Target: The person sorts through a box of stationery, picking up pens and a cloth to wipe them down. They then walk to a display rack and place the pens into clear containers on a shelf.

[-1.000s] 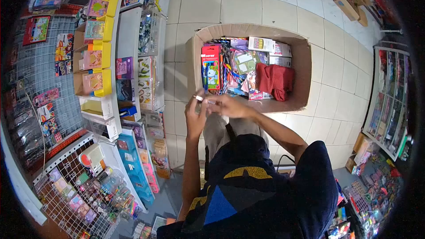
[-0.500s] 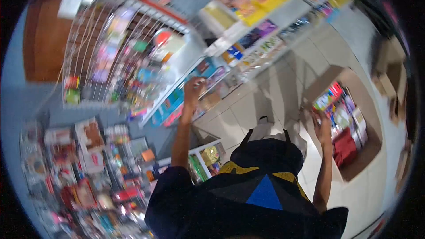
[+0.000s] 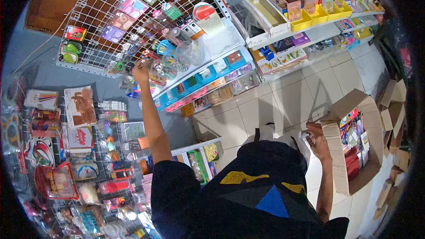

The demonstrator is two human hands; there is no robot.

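My left hand (image 3: 141,71) reaches out to the left end of the white shelf (image 3: 217,40), among small packaged goods and clear plastic tubs (image 3: 190,53). Its fingers are curled together; whatever they hold, if anything, is too small to make out. A blue cup (image 3: 165,48) of thin sticks stands right of that hand. My right hand (image 3: 318,141) hangs beside the left wall of an open cardboard box (image 3: 337,159), fingers bent and apart, with no item clearly visible in them. Inside the box lie colourful packets (image 3: 352,128) and a dark red item (image 3: 351,163).
A wire rack (image 3: 95,22) rises behind the shelf. Hanging goods such as a red net bag (image 3: 56,181) fill the grid at left. Yellow bins (image 3: 318,15) line the far shelf. More cardboard (image 3: 394,102) stands right of the box, on the tiled floor (image 3: 252,110).
My left hand has moved from the shelf's front edge to the goods at its left end. My right hand has come away from the box's contents to outside its wall. The view has shifted.
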